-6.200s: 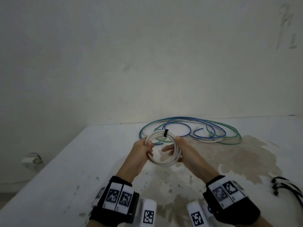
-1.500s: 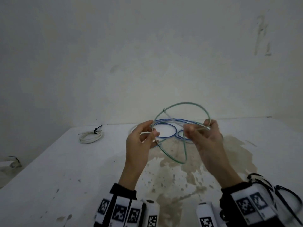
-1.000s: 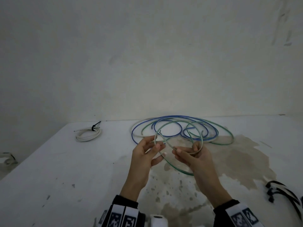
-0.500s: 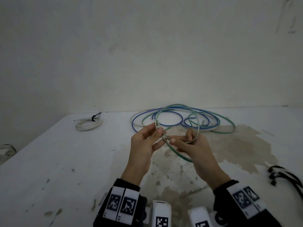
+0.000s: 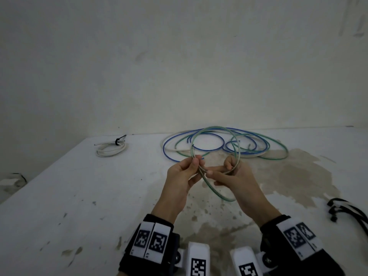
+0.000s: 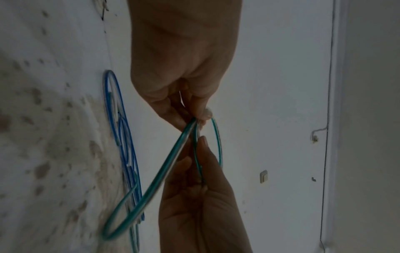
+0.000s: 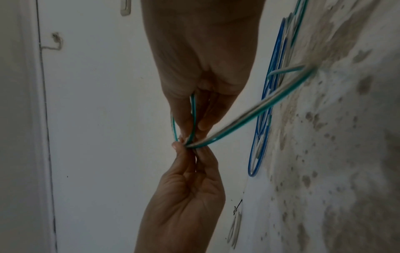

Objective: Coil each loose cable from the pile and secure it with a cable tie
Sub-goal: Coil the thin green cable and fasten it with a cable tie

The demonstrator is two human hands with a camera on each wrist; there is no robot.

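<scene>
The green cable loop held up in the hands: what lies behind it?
Behind the green cable loop lies the pile of loose blue, green and white cables on the white table; the hands cover its near edge.

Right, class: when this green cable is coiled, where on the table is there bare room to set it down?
Free: the white stretch between the tied white coil and the cable pile, and the near-left of the table. Crowded: the pile at the back and the black cable ties on the right edge.
</scene>
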